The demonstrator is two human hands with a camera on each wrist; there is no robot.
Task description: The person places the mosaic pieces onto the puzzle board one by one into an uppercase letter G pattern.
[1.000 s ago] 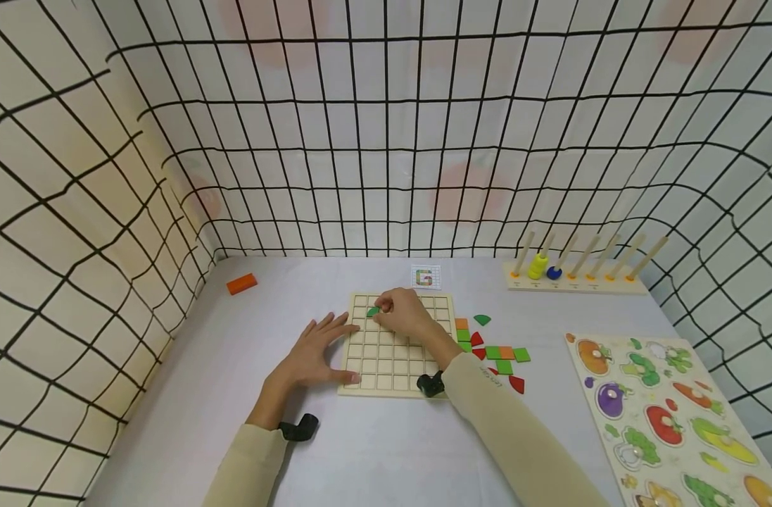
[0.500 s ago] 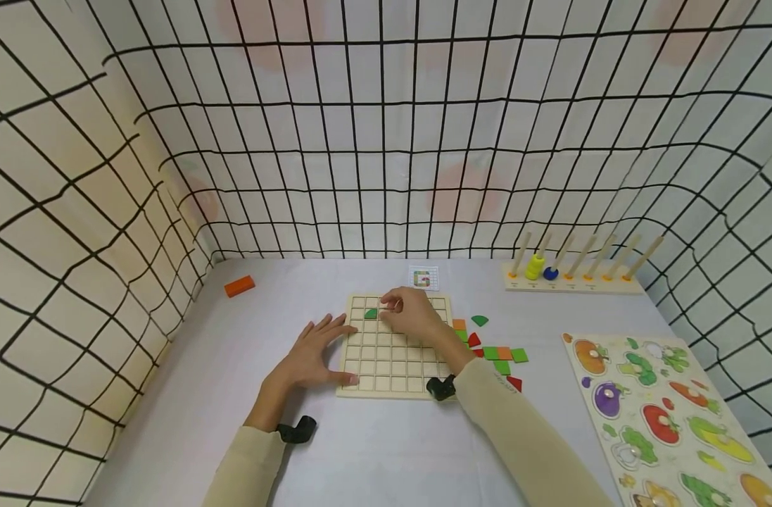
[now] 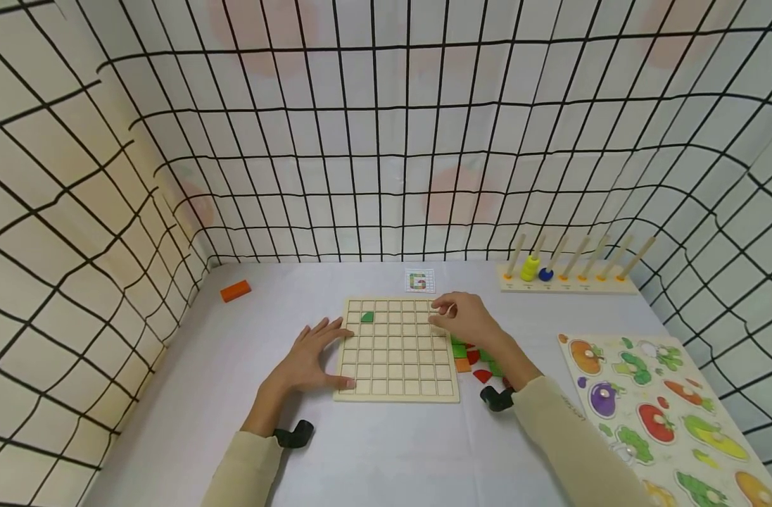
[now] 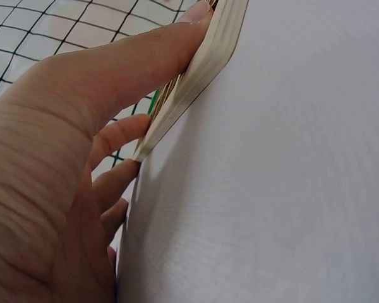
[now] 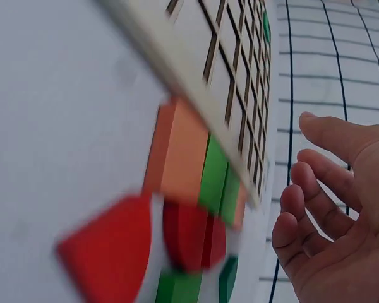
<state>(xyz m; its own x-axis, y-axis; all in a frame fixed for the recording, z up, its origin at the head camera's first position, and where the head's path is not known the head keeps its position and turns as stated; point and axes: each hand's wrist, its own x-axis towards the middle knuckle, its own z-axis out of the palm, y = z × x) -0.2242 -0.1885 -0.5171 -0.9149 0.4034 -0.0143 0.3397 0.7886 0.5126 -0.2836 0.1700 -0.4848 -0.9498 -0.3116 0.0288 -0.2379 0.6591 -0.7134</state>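
A pale wooden grid board (image 3: 401,355) lies on the white-covered table, a green quarter-circle tile (image 3: 367,317) in one of its upper-left squares. My left hand (image 3: 308,360) spreads along the board's left edge, thumb and fingertips touching its rim, as the left wrist view also shows. Over the upper-right corner hovers my right hand (image 3: 466,317), its fingers loosely bent and nothing between them in the right wrist view. Beside the board's right edge lie orange (image 5: 186,148), green (image 5: 213,167) and red (image 5: 110,246) tiles, partly hidden by the right forearm in the head view.
Behind the board lies a small printed pattern card (image 3: 420,281). A peg stand (image 3: 569,283) with yellow and blue beads is at back right, a vegetable puzzle board (image 3: 671,401) at right, and an orange block (image 3: 236,291) at back left. Black netting (image 3: 373,190) encloses the table.
My right hand has let go of the green quarter-circle tile, leaving it on the board, and has moved right to the board's right edge. My left hand stays at the left rim.
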